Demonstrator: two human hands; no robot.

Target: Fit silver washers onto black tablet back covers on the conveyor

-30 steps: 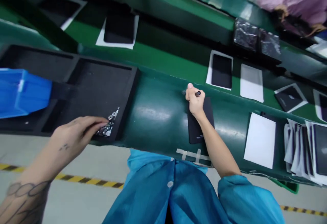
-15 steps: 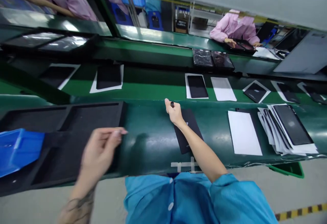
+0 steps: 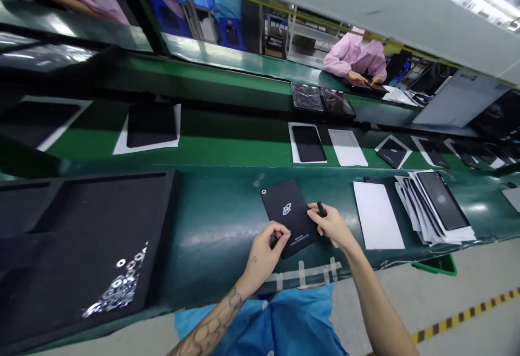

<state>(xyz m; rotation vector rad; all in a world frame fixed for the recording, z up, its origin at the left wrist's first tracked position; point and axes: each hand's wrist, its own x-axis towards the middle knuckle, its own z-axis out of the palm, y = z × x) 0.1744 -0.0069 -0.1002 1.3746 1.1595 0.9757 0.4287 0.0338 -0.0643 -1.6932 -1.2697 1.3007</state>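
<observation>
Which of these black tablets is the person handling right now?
The black tablet between the left hand and right hand, white logo showing; the others lie untouched, most on white sheets.

A flat, matte black rectangular panel (image 3: 296,227) with rounded corners is laid on a dark-green work surface (image 3: 219,231), set at a slant. A white logo is printed near its centre, fine white text is printed near the lower edge, and a small white-ringed round hole is located at one corner. The panel is touched at its edges by the left hand (image 3: 266,253) and the right hand (image 3: 331,225). A short black cylindrical object (image 3: 322,209) is pinched in the right hand, just beside the panel.
</observation>
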